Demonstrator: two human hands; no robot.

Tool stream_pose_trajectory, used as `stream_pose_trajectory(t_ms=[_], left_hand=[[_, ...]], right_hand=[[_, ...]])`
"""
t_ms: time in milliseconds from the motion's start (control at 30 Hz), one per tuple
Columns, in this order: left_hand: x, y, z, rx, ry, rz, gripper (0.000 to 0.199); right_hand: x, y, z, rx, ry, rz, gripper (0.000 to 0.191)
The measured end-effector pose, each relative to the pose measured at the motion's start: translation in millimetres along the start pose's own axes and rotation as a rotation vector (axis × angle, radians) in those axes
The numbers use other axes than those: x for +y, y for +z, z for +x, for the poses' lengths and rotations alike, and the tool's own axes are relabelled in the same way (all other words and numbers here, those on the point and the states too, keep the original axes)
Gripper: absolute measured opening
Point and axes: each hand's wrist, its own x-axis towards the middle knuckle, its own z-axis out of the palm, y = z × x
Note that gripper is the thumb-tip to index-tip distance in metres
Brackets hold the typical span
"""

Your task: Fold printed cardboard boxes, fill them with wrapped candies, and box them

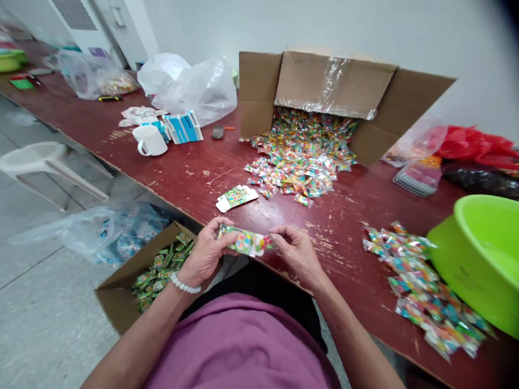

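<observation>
- Two hands work at the near edge of the table (194,178), and you hold one small green printed carton (243,241) between them, just over that edge.
- Far left on the floor, a white plastic stool (44,162) stands, and a clear plastic bag of packets (109,232) lies beside it.
- Below the table's near edge on your left, the open cardboard box (121,292) holds a layer of green cartons that look finished; it seems only partly filled, so much is left.
- Your left hand (205,254) is closed on the carton's left end, thumb on top.
- Just beyond it on the table lies a flat unfolded carton (236,198), not yet used.
- Your right hand (298,251) pinches the carton's right end, where a bright candy packet (265,241) shows at the opening; I judge the filling of this one nearly done, the closing still to come.
- Toward the table's far edge, a big cardboard box on its side (344,86) spills a heap of candy packets (300,162), a large stock still to pack.
- Near the right end, a second pile of packets (421,292) lies beside a green plastic basin (482,259).
</observation>
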Motion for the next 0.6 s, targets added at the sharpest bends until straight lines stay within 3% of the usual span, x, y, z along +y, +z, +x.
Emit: stream_pose_trajectory(t_ms=[200, 333, 400, 533, 600], left_hand=[[-18, 0.5, -13, -0.307, -0.194, 0.088, 0.052], [-24, 5.8, -18, -0.523, -0.250, 0.127, 0.042], [-23, 8.4, -18, -0.540, -0.221, 0.097, 0.041], [-19, 10.3, -17, -0.454, -0.213, 0.034, 0.040], [-18, 11.2, -16, -0.407, -0.217, -0.006, 0.038]], right_hand=[[-15, 0, -1, -0.059, -0.194, -0.202, 0.016], [-19, 5, 0, -0.125, -0.153, -0.127, 0.020], [-20, 5, 2, -0.100, -0.122, -0.058, 0.020], [-19, 0, 3, 0.098, -0.044, 0.196, 0.025], [-16, -1, 1, 0.068, 0.043, 0.312, 0.030]])
